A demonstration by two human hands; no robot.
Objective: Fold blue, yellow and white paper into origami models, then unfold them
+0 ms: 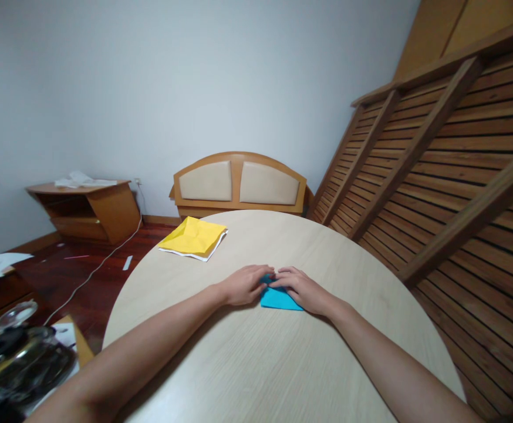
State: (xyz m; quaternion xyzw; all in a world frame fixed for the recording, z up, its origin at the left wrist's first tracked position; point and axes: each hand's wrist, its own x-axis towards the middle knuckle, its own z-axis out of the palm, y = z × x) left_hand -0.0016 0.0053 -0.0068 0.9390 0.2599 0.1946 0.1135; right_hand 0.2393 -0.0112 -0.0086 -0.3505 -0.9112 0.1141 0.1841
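A folded piece of blue paper [282, 299] lies near the middle of the round table, its straight edge towards me. My left hand [246, 284] curls over its left side, with fingertips at the far edge and the thumb nearer me. From the right, my right hand [303, 289] reaches over the same paper with its fingers stretched out and slightly apart. The two hands almost meet at the far side, so part of the paper is hidden beneath them. Both forearms rest low over the tabletop.
Yellow paper [193, 236] lies over white paper [206, 256] on the far left of the table [292, 364]. Beyond stands a headboard [239, 205]; wooden slats [397, 158] lean on the right. A cabinet [115, 217] and a glass-lidded pot [31, 355] are at the left.
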